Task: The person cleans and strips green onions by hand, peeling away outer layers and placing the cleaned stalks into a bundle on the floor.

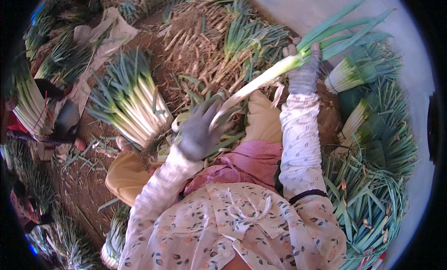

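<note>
In a grey knitted glove, my right hand (pixel 303 69) grips a long green onion (pixel 267 76) where its white stem turns to green leaves. The leaves fan out to the upper right and the white stem slants down to the left. A loose strip of peeled skin (pixel 278 94) hangs near my right wrist. My left hand (pixel 202 132), also gloved, is motion-blurred with its fingers apart, right at the stem's lower end. Whether it touches the stem is unclear. Beyond my left hand, a row of cleaned green onions (pixel 139 99) lies on the ground.
Unpeeled, soil-covered onions (pixel 199 43) are heaped ahead. Tied bundles (pixel 345 76) and loose green leaves (pixel 366 207) lie at my right, beside a pale sheet (pixel 415 95). At far left, another person's hand (pixel 9 103) is at a bundle (pixel 31 106). Leaf scraps (pixel 83 158) litter the ground.
</note>
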A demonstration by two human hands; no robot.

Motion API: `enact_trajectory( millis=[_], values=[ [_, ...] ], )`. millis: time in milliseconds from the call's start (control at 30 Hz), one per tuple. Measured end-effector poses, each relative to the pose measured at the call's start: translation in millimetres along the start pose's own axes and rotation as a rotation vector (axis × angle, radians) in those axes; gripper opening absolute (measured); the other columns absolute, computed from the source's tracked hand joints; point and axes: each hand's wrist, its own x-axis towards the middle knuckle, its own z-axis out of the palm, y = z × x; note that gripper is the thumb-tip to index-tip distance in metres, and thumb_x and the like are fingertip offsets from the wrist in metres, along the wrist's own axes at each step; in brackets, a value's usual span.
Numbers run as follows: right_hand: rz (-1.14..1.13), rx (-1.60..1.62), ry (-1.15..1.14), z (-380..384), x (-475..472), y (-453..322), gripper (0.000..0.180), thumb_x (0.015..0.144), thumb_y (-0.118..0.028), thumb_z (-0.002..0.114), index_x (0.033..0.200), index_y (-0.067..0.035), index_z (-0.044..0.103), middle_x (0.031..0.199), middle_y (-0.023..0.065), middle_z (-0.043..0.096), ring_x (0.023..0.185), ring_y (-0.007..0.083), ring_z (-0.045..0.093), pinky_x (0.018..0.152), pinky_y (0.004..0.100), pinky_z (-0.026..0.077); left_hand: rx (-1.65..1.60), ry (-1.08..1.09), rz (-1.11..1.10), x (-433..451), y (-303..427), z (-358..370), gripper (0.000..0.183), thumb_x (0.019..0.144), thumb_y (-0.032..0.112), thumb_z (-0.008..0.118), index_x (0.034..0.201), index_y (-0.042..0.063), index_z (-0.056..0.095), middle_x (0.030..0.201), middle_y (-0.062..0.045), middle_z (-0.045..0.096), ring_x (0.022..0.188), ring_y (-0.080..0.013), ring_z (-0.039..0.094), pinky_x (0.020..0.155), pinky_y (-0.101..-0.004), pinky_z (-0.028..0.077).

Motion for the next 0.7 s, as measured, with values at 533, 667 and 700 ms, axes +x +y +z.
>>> enact_trajectory(
  millis=[533, 667, 700],
  values=[
    [0.071, 0.171, 0.082, 69, -96, 52, 0.061, 0.075, -0.055, 0.058, 0.104, -0.003, 0.048, 0.084, 0.008, 0.054, 0.067, 0.0205, 0.052, 0.086, 0.0505, 0.042, -0.192, 0.526, 0.168, 22, 14, 24, 0.028, 0.068, 0.002, 0.066, 0.094, -0.002, 0.055, 0.087, -0.014, 0.054, 0.077, -0.0295, 0.055, 0.07, -0.0323, 0.045],
    [0.083, 0.095, -0.116, 75, -108, 49, 0.072, 0.072, -0.059, 0.058, 0.116, -0.005, 0.043, 0.091, 0.0067, 0.053, 0.08, 0.0221, 0.054, 0.084, 0.0472, 0.045, -0.63, 0.434, -0.021, 31, 14, 18, 0.029, 0.072, 0.011, 0.069, 0.094, -0.002, 0.056, 0.085, -0.012, 0.055, 0.081, -0.0234, 0.055, 0.072, -0.0319, 0.045],
    [0.062, 0.06, -0.124, 83, -114, 51, 0.075, 0.071, -0.061, 0.058, 0.118, -0.005, 0.042, 0.092, 0.0073, 0.053, 0.08, 0.0227, 0.054, 0.082, 0.0468, 0.046, -0.713, 0.425, -0.044, 38, 15, 14, 0.029, 0.073, 0.013, 0.07, 0.094, -0.002, 0.057, 0.084, -0.011, 0.055, 0.082, -0.0218, 0.055, 0.072, -0.0317, 0.045]
  ],
)
